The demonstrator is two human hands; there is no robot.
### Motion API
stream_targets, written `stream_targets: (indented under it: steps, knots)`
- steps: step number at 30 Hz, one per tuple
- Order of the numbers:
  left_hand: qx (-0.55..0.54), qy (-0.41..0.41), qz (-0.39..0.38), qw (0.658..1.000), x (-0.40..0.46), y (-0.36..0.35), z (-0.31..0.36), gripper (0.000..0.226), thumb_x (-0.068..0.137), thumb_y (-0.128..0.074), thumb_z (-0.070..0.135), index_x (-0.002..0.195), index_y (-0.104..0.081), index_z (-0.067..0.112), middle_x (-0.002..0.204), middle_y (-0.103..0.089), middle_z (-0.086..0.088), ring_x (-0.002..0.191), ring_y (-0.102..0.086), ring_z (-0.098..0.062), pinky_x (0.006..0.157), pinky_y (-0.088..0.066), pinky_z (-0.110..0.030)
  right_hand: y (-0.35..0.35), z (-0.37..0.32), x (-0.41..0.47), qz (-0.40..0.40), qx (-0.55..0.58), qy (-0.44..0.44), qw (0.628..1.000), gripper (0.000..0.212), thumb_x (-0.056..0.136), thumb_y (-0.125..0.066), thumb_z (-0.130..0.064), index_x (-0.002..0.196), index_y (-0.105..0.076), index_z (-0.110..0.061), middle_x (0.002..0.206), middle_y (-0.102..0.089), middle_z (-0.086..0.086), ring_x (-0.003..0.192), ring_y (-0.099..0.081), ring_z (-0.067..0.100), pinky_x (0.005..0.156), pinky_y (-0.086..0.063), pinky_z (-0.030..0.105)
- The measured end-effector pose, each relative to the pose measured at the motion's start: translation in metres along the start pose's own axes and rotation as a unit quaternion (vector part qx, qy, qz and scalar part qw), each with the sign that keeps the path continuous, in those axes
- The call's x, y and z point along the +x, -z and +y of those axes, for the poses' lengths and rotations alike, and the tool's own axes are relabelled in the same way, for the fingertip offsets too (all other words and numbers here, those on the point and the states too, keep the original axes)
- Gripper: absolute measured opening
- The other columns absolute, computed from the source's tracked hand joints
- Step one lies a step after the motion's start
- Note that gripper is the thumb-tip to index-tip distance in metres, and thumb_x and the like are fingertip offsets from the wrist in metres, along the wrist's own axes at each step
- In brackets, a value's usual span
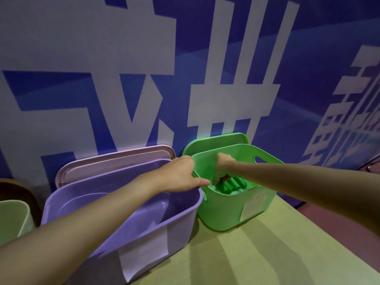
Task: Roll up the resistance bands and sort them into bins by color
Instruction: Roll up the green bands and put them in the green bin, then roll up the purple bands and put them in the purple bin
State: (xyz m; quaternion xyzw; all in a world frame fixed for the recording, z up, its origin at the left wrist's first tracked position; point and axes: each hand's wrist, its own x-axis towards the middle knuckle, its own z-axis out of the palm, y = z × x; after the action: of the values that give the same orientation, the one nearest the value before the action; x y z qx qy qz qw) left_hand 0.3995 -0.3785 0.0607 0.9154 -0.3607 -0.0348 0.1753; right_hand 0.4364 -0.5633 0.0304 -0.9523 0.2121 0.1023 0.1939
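Observation:
A green bin (230, 214) stands on the table at the back, against the wall. Inside it lie several rolled green resistance bands (233, 185). My right hand (223, 168) reaches down into the green bin with its fingers curled around one of the green rolls. My left hand (181, 175) rests on the green bin's near left rim, thumb stretched along the edge, fingers over the rim and hidden. A purple bin (178, 221) stands to the left of the green one, under my left forearm; no bands show in its visible part.
A purple lid (115, 159) and a green lid (213, 140) lean against the blue and white wall behind their bins. A pale green container (12, 217) stands at the far left. The yellow-green table (257, 254) ends at the right, with reddish floor beyond.

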Motion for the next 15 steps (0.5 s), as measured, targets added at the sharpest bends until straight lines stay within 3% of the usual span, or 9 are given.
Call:
stream_targets:
  steps: [2, 5, 7, 11, 15]
  knots:
    - [0.001, 0.006, 0.002, 1.0, 0.001, -0.001, 0.0, 0.052, 0.084, -0.064, 0.054, 0.079, -0.049, 0.004, 0.083, -0.048, -0.015, 0.07, -0.045, -0.024, 0.069, -0.047, -0.044, -0.001, 0.001, 0.002, 0.003, 0.013, -0.007, 1.0, 0.041, 0.07, -0.084, -0.012, 0.08, -0.045, -0.004, 0.081, -0.065, 0.01, 0.063, -0.064, 0.018, 0.057, -0.057, 0.027]
    - [-0.001, 0.005, 0.007, 1.0, 0.001, -0.003, -0.002, 0.058, 0.084, -0.064, 0.055, 0.083, -0.052, -0.003, 0.092, -0.055, -0.021, 0.08, -0.055, -0.033, 0.071, -0.047, -0.043, -0.003, 0.003, 0.001, 0.008, 0.038, -0.015, 0.999, 0.042, 0.071, -0.083, -0.011, 0.077, -0.042, -0.005, 0.072, -0.059, 0.008, 0.053, -0.059, 0.014, 0.037, -0.049, 0.022]
    - [-0.002, 0.002, 0.011, 1.0, 0.0, -0.003, -0.003, 0.059, 0.083, -0.064, 0.055, 0.083, -0.052, -0.002, 0.096, -0.056, -0.021, 0.085, -0.056, -0.033, 0.074, -0.048, -0.045, -0.007, 0.004, 0.0, 0.01, 0.051, -0.019, 0.998, 0.04, 0.073, -0.082, -0.01, 0.077, -0.042, -0.005, 0.07, -0.057, 0.007, 0.049, -0.057, 0.011, 0.031, -0.041, 0.017]
    - [-0.004, 0.006, 0.011, 1.0, 0.001, -0.002, -0.003, 0.055, 0.082, -0.065, 0.057, 0.078, -0.048, 0.004, 0.094, -0.055, -0.019, 0.08, -0.053, -0.03, 0.073, -0.047, -0.045, -0.016, 0.005, 0.001, 0.026, 0.053, -0.02, 0.998, 0.036, 0.076, -0.078, -0.006, 0.079, -0.042, -0.006, 0.071, -0.051, 0.006, 0.051, -0.051, 0.01, 0.029, -0.036, 0.014]
    - [-0.019, 0.014, 0.008, 1.0, 0.004, -0.003, -0.004, 0.054, 0.081, -0.067, 0.056, 0.071, -0.043, 0.009, 0.079, -0.043, -0.011, 0.067, -0.04, -0.021, 0.06, -0.036, -0.036, -0.014, 0.002, 0.002, -0.004, 0.085, -0.049, 0.995, 0.026, 0.08, -0.075, -0.003, 0.077, -0.049, -0.002, 0.074, -0.061, 0.011, 0.058, -0.062, 0.017, 0.04, -0.051, 0.022]
